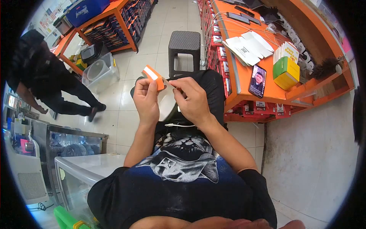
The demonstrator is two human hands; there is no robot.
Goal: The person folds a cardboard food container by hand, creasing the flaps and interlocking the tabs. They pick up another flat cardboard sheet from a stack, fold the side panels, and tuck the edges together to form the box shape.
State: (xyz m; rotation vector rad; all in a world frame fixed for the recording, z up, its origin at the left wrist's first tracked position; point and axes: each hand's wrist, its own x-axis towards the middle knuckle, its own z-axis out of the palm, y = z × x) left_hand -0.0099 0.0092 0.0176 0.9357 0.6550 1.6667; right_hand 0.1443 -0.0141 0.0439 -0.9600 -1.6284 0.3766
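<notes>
An orange piece with a white strip of lettering (154, 77) is pinched in my left hand (146, 100), its fingers closed on the lower edge. Just right of it, my right hand (189, 98) has thumb and forefinger pressed together at the end of a thin pale strip (167, 82), which reaches toward the orange piece. Both hands are raised above my lap. Below them a pale rounded surface (166, 105) shows between my forearms, and a white cable (179, 125) lies at my waist.
A dark stool (184, 47) stands ahead. On the right, an orange counter (244, 84) holds a lit phone (257, 81), a yellow-green box (286, 72), white papers (249, 47) and cables. A person in dark clothes (49, 72) stands at left near a clear plastic bin (110, 78).
</notes>
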